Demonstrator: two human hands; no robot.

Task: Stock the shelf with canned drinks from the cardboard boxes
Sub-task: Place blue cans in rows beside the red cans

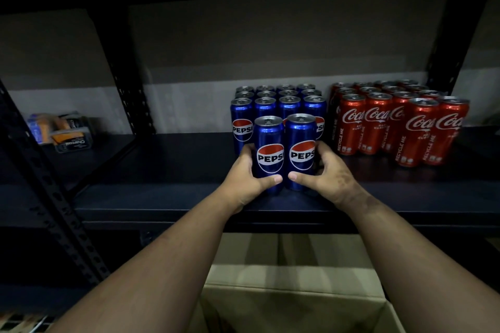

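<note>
Head view: my left hand (244, 180) gripped one Pepsi can (268, 154), my right hand (328, 173) another (300, 151), both upright on the shelf (162, 197) fronting the Pepsi block (278, 101). Coca-Cola cans (400, 121) stood alongside. Cardboard box (297, 305) below; contents unseen, so remaining stock was undetermined.

A: Dark metal shelf (167, 170), and two upright Pepsi cans (284, 154) stand between the fingers (273, 179), side by side.

B: Beyond the fingertips, a block of Pepsi cans (278, 101); right of them, Coca-Cola cans (400, 121). Far left, charcoal packs (62, 130).
</note>
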